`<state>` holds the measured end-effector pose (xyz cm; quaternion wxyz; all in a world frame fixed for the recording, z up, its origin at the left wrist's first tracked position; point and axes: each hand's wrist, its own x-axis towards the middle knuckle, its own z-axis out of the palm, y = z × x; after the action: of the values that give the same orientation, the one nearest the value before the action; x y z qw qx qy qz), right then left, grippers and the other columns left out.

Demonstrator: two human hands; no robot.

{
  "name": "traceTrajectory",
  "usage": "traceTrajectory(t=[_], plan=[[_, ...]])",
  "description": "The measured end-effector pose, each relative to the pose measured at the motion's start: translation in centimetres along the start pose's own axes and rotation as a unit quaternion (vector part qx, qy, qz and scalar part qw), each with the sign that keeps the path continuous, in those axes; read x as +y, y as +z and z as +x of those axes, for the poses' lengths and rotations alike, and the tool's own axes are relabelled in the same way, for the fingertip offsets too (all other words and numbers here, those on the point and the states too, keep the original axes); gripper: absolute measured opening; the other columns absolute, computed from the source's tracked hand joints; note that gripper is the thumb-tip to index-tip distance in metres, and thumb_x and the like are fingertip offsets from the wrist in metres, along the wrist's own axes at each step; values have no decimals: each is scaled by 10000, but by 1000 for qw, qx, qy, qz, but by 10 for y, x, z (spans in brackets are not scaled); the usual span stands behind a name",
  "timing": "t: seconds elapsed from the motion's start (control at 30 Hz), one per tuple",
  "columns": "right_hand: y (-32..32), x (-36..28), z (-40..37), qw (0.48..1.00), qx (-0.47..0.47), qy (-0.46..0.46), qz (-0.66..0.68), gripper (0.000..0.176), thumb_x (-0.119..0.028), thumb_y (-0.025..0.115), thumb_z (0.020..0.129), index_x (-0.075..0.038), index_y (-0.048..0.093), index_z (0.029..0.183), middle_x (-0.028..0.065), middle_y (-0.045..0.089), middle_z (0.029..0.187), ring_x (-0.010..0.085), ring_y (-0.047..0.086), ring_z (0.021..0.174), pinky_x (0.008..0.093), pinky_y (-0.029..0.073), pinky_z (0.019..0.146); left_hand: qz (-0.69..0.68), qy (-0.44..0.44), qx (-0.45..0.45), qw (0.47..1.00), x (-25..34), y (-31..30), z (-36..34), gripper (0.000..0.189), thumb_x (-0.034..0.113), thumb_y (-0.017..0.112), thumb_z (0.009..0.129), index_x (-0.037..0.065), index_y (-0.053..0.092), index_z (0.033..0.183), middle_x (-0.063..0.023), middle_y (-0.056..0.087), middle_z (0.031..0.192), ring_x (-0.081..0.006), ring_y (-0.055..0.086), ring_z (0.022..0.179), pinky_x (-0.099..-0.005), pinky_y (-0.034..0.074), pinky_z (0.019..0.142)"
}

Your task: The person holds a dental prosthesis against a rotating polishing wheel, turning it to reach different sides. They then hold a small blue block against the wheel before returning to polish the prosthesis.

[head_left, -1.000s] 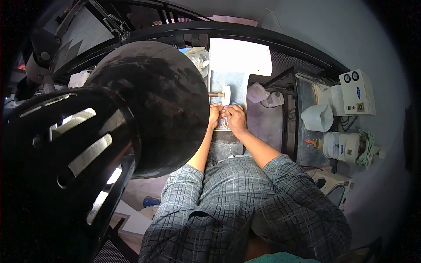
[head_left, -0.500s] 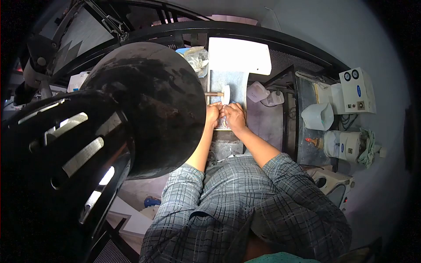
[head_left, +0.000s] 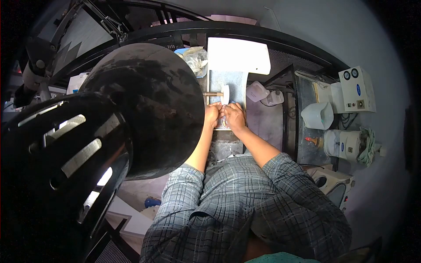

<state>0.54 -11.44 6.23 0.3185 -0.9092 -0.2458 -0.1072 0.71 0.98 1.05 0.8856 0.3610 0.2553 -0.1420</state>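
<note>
A white wheel [head_left: 226,95] on a brownish shaft [head_left: 212,94] stands over a grey tray [head_left: 227,79]. Just below the wheel, my left hand [head_left: 212,115] and my right hand [head_left: 234,116] meet with bent fingers. Both pinch something small at the wheel's lower edge, too small to make out. Small colourful bits lie beneath the hands at the tray's near end. A bright white panel [head_left: 239,55] covers the far part of the tray.
A large black lamp hood [head_left: 149,109] fills the left. Behind it shows a plastic bag [head_left: 194,59]. On the right stand a white box with gauges [head_left: 357,90], a translucent jug [head_left: 318,116], a brush [head_left: 313,141] and plastic containers [head_left: 258,93].
The view has shifted very slightly. My hands stay together below the wheel, with no clear change.
</note>
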Motion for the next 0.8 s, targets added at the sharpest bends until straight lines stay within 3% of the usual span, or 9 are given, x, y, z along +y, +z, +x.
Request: traceTrajectory(t=[0.8], plan=[[-3,-4,2,1000,-4,-2,-18,65,-50,612,724,-43,627,787,71,540,747,263,525,767,377,451,662,14,8,24,1000,-6,-4,7,144,80,471,914,14,597,897,-45,625,756,-121,580,587,-246,493,541]])
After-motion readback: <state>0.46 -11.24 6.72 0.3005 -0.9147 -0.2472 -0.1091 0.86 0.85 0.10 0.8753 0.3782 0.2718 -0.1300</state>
